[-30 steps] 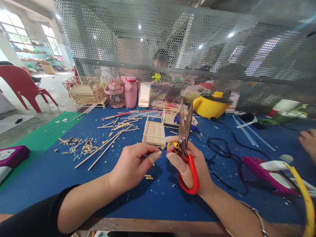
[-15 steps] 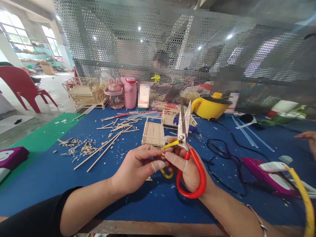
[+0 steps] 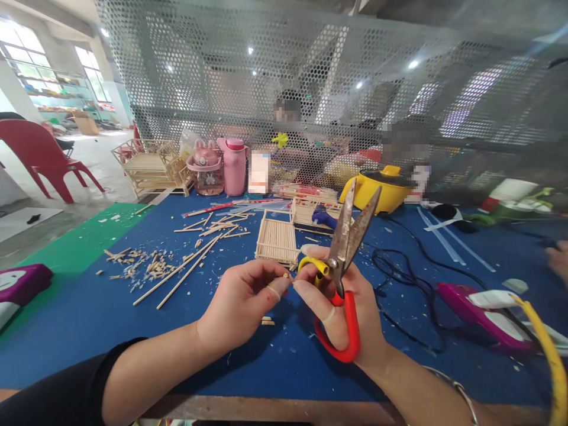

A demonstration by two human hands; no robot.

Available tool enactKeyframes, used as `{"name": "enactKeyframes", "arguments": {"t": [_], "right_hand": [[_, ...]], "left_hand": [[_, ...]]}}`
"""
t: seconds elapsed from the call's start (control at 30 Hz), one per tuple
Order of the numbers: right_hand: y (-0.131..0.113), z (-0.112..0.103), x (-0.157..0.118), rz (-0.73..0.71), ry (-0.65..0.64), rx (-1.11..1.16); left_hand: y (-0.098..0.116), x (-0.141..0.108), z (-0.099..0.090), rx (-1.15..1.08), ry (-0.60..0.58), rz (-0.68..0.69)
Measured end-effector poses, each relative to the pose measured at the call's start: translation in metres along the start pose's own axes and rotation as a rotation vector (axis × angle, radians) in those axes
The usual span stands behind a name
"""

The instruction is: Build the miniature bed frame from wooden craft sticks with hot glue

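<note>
My left hand [image 3: 248, 302] is closed in a pinch on a small piece of wooden stick [image 3: 286, 276] in front of me. My right hand [image 3: 355, 307] has scissors [image 3: 344, 248] hooked in it, blades pointing up and spread apart, the red handle loop around the thumb side. A yellow curved part [image 3: 316, 265] shows by the right fingers. The right thumb and index tips come close to the stick piece; whether they touch it I cannot tell. Just beyond my hands lies a small slatted stick panel [image 3: 276, 238].
Loose sticks [image 3: 190, 269] and offcuts [image 3: 155, 266] lie left on the blue table [image 3: 199, 373]. Behind stand a pink bottle [image 3: 235, 168], stick frames [image 3: 153, 168] and a yellow pot [image 3: 377, 192]. A purple device [image 3: 483, 316] and black cables lie right. Another person's hand [image 3: 558, 260] is at the right edge.
My hands have drawn slightly apart, uncovering the small stick piece in the left pinch. The scissors have turned in my right hand, their blades tilting right and spreading wider.
</note>
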State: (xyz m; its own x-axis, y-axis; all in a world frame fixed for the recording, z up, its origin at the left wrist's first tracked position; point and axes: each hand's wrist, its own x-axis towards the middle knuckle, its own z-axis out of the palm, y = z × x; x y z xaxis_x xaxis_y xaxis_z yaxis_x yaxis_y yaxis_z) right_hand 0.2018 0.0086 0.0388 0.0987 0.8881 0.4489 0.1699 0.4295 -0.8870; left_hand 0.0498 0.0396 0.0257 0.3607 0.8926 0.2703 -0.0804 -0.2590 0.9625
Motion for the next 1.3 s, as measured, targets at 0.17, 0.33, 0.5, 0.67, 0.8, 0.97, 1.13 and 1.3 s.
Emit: {"name": "enactKeyframes", "arguments": {"t": [0.17, 0.33, 0.5, 0.67, 0.8, 0.97, 1.13, 1.3], "right_hand": [[0.002, 0.0, 0.003, 0.004, 0.012, 0.006], [0.0, 0.0, 0.004, 0.062, 0.031, -0.002], [-0.003, 0.001, 0.005, 0.009, 0.104, -0.044], [-0.002, 0.001, 0.005, 0.037, 0.065, -0.054], [-0.001, 0.001, 0.004, 0.081, 0.047, -0.012], [-0.002, 0.001, 0.004, 0.112, 0.023, 0.028], [-0.002, -0.006, 0.0, 0.108, -0.138, 0.025], [-0.005, -0.011, -0.003, 0.094, -0.445, -0.08]], "left_hand": [[-0.002, -0.005, -0.001, 0.24, -0.041, 0.184], [-0.005, -0.008, -0.002, 0.302, -0.047, 0.285], [0.001, -0.005, -0.004, 0.409, -0.078, 0.188], [0.005, -0.003, -0.003, 0.441, -0.155, 0.132], [0.005, -0.003, -0.001, 0.339, -0.168, 0.043], [0.005, -0.006, 0.0, 0.275, -0.201, 0.044], [0.007, -0.004, -0.007, 0.164, -0.028, 0.105], [0.015, 0.0, -0.015, 0.185, 0.066, 0.218]]}}
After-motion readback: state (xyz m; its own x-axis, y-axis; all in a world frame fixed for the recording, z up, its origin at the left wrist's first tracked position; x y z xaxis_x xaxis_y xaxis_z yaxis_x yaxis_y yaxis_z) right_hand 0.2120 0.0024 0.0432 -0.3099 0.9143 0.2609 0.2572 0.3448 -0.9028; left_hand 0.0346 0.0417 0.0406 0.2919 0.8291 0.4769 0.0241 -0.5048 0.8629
